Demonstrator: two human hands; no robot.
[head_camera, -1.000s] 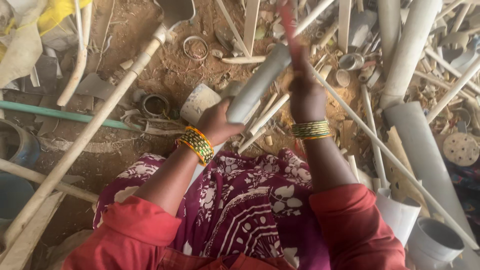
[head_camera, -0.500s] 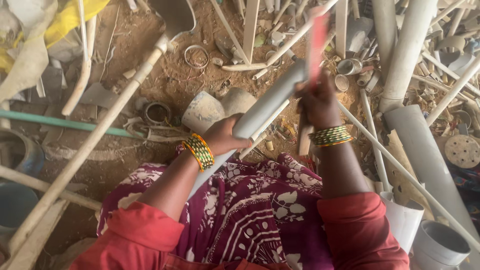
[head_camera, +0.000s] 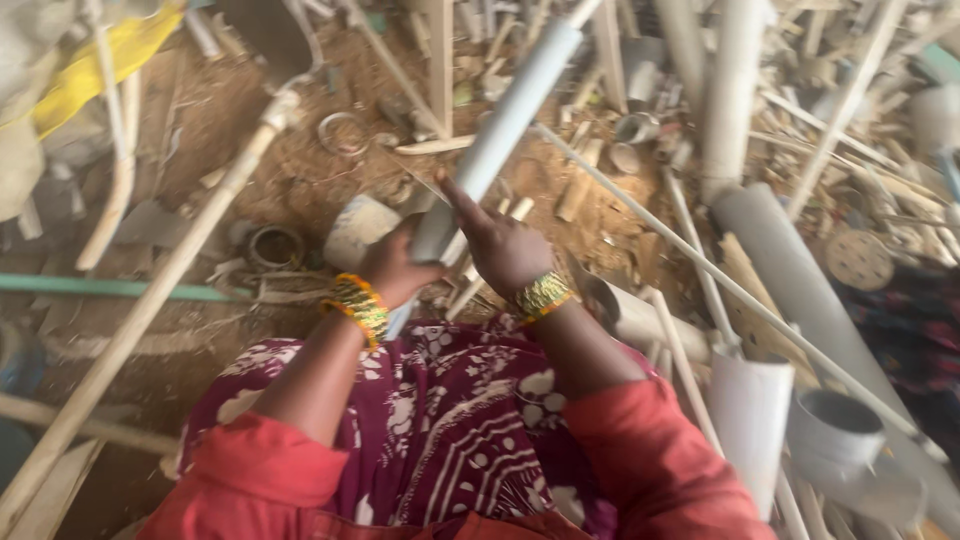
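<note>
My left hand (head_camera: 395, 268) grips the lower end of a long pale grey plastic pipe (head_camera: 505, 115), which slants up and away to the right over my lap. My right hand (head_camera: 505, 250) is closed and pressed against the right side of that pipe just above the left hand. One finger points up along the pipe. The flat red tool it carried a moment ago is hidden behind hand and pipe. Both wrists wear gold and orange bangles.
Sandy ground is littered with pipe offcuts, rings and thin tubes. A long cream pipe (head_camera: 150, 310) slants at the left, above a green pipe (head_camera: 110, 288). Wide grey pipes (head_camera: 800, 290) and white pipe sections (head_camera: 750, 415) lie at the right.
My right hand swung down from a raised position with the red tool to the pipe. The pipe's far end has tilted up and the view has shifted slightly.
</note>
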